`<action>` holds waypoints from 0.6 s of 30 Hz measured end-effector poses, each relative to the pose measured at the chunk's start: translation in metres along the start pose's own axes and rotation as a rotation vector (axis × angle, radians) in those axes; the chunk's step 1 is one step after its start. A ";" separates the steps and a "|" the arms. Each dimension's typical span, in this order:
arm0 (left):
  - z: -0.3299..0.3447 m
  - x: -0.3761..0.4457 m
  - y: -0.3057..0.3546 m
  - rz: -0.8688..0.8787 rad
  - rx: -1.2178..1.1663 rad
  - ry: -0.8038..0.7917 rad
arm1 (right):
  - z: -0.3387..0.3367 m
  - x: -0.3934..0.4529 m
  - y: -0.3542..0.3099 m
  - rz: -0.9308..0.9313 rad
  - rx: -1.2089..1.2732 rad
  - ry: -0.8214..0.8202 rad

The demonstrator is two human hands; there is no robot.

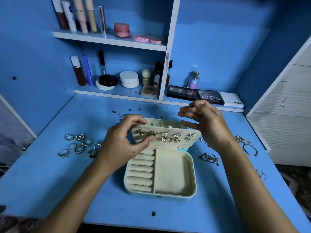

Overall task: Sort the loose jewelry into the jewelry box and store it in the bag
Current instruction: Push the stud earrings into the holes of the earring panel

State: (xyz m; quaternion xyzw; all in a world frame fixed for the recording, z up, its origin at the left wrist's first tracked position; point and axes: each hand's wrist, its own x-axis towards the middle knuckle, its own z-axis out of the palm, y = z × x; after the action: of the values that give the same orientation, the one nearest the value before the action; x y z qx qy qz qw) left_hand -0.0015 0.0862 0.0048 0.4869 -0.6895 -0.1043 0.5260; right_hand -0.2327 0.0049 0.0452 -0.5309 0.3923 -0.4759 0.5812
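Note:
A pale blue jewelry box (191, 179) lies open in the middle of the blue desk. Its cream earring panel (168, 130) is tilted up and carries several gold and silver earrings (170, 137). My left hand (122, 142) pinches the panel's left edge between thumb and fingers. My right hand (207, 121) hovers at the panel's right end with fingers loosely curled, thumb near the top corner, holding nothing I can see. Loose rings (79, 145) lie left of the box. Bracelets and hoops (247, 145) lie to its right. No bag is in view.
Small studs (121, 115) are scattered behind the box. Eyeshadow palettes (195, 95) and a perfume bottle (193, 80) stand at the back. Shelves (109, 39) above hold cosmetic tubes and jars. A white slatted panel (286, 115) borders the desk on the right.

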 end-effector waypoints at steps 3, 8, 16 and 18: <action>0.001 0.010 -0.001 -0.080 -0.032 -0.012 | -0.001 0.006 0.013 0.006 0.017 0.077; 0.009 0.025 -0.009 -0.242 -0.155 -0.058 | 0.001 0.014 0.027 0.016 -0.016 0.103; 0.015 0.031 -0.033 -0.385 -0.216 -0.109 | 0.006 0.013 0.038 -0.009 -0.138 0.177; 0.017 0.031 -0.034 -0.420 -0.202 -0.109 | 0.006 0.013 0.039 -0.016 -0.169 0.195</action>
State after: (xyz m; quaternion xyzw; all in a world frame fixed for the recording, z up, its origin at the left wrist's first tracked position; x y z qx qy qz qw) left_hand 0.0048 0.0381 -0.0053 0.5583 -0.5864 -0.3059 0.5009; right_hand -0.2190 -0.0066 0.0075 -0.5322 0.4815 -0.4953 0.4895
